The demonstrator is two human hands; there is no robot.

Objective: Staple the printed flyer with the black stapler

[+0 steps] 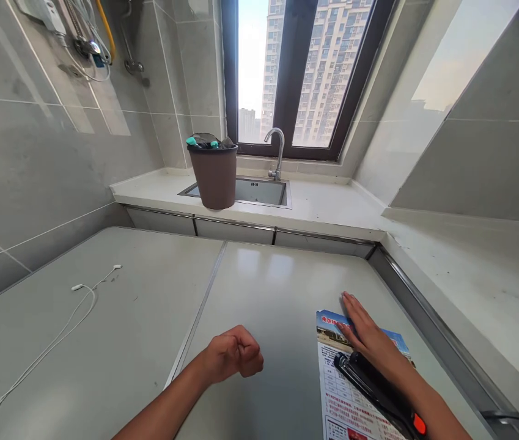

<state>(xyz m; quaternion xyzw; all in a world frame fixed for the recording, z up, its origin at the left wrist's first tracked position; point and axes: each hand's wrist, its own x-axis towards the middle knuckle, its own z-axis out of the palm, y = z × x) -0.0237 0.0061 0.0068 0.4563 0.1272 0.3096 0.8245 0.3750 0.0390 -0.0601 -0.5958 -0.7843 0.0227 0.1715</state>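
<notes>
My left hand (237, 353) is curled into a fist above the middle of the pale tabletop (268, 305). Its fingers hide whatever may be inside. My right hand (365, 333) lies flat, fingers stretched out, across the upper part of a printed flyer (327, 380) with a blue top and red lettering. Beside that hand and partly under its wrist, a black stapler (373, 391) with an orange-red end rests on the flyer. The flyer's lower edge runs out of view.
A white cable (64, 333) lies on the table's left half. Beyond the table, a brown bin (216, 177) with a dark liner stands on the white counter (318, 201) at the sink (261, 190). The tap (279, 153) rises behind it. A ledge (470, 263) borders the right side.
</notes>
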